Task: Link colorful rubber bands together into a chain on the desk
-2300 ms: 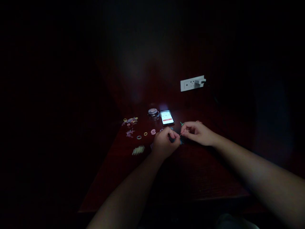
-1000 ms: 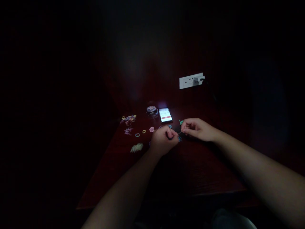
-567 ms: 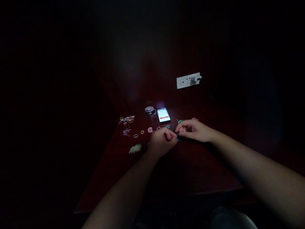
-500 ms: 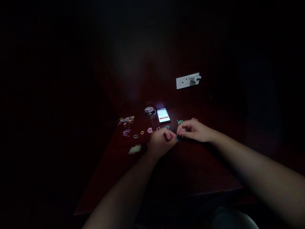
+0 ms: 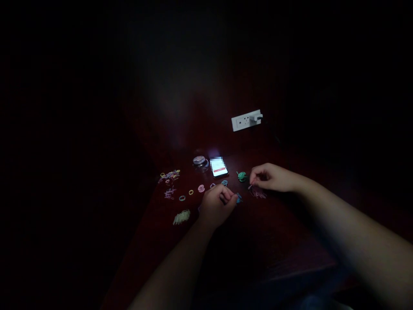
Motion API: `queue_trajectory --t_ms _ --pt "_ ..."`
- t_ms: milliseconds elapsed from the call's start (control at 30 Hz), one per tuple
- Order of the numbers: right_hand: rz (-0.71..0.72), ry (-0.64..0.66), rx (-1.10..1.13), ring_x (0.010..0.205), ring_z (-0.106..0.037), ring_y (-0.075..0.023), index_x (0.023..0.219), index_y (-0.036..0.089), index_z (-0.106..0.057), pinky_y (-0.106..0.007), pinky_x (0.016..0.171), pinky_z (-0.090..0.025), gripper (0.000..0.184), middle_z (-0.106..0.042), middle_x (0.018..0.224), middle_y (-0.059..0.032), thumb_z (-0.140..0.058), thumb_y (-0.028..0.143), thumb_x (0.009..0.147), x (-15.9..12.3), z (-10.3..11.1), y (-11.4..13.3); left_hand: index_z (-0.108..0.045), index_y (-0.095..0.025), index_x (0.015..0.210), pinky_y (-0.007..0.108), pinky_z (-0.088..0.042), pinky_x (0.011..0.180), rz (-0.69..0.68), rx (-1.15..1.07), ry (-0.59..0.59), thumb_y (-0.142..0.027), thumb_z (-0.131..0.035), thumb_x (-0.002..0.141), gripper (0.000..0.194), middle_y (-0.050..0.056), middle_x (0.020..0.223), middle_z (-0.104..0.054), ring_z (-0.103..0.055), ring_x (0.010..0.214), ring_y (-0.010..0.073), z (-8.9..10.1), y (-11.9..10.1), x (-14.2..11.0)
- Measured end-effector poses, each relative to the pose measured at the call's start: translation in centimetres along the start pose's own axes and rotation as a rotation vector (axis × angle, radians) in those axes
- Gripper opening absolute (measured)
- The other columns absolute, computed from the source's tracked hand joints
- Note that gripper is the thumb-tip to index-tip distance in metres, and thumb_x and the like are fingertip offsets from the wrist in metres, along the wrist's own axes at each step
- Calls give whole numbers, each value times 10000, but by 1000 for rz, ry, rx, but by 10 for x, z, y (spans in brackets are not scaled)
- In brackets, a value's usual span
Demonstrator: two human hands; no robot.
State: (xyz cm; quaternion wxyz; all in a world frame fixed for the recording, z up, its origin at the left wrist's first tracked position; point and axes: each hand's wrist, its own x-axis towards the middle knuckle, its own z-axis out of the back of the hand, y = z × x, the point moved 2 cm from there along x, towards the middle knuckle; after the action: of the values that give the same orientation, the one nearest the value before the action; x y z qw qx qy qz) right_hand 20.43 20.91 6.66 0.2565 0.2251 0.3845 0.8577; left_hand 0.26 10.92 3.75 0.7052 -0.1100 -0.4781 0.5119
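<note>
My right hand (image 5: pixel 266 177) is closed in a pinch, with the end of a small pale pink rubber band (image 5: pixel 250 187) showing at its fingertips. Just below it lies a pile of pink-purple rubber bands (image 5: pixel 258 193). My left hand (image 5: pixel 219 204) has thumb and fingers pressed together; anything between them is too small to tell. Blue rubber bands (image 5: pixel 238 198) lie right by its fingertips. Beyond the two hands sit a green bunch of bands (image 5: pixel 241 176) and a light blue bunch (image 5: pixel 224 184). Pink bands (image 5: pixel 201 188) rest left of my left hand.
A lit phone (image 5: pixel 219 168) lies at the back beside a small lidded jar (image 5: pixel 200 163). Leftward are a mixed pile of bands (image 5: pixel 170 175), a purple pile (image 5: pixel 169 193) and a cream pile (image 5: pixel 181 217). A wall socket (image 5: pixel 246 120) holds a plug. The surroundings are dark.
My hands have come apart: the right moved rightward to the pink-purple pile, while the left stayed nearly in place. The pale strand between them no longer spans the gap. The view tilted slightly upward.
</note>
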Motion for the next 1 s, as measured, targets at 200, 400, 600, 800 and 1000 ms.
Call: queue_trajectory --t_ms 200,400,600,800,1000 --pt "-75 1 -82 581 -575 -130 765 160 -677 -250 563 -436 106 -663 660 -11 -632 237 707 0 5 -6 -451 -189 622 266 -461 602 43 15 23 -227 -667 778 270 -21 730 -680 -521 540 88 3 -3 0" --pt "-62 11 -140 651 -622 -166 800 159 -696 -273 612 -457 150 -715 742 -42 -594 222 709 0 7 -17 -458 -195 631 275 -466 621 8 64 19 -226 -670 780 261 -18 740 -683 -540 565 98 4 -3 0" --pt "-98 50 -199 638 -618 -160 799 164 -707 -264 597 -450 186 -714 763 -39 -567 185 679 3 5 -24 -456 -198 634 266 -451 603 -5 76 20 -225 -661 787 258 -14 745 -679 -532 573 100 6 -4 1" --pt "-99 6 -146 648 -595 -145 803 166 -656 -254 619 -452 155 -678 749 -27 -586 176 665 5 1 -26 -463 -196 630 255 -441 588 -15 75 7 -228 -660 793 258 -18 735 -671 -515 572 96 5 -4 1" --pt "-98 -24 -157 614 -573 -132 759 179 -636 -250 599 -432 97 -652 693 -8 -594 198 674 6 3 -29 -459 -201 625 264 -446 578 -7 65 9 -229 -657 794 262 -13 729 -666 -516 570 102 6 -6 0"
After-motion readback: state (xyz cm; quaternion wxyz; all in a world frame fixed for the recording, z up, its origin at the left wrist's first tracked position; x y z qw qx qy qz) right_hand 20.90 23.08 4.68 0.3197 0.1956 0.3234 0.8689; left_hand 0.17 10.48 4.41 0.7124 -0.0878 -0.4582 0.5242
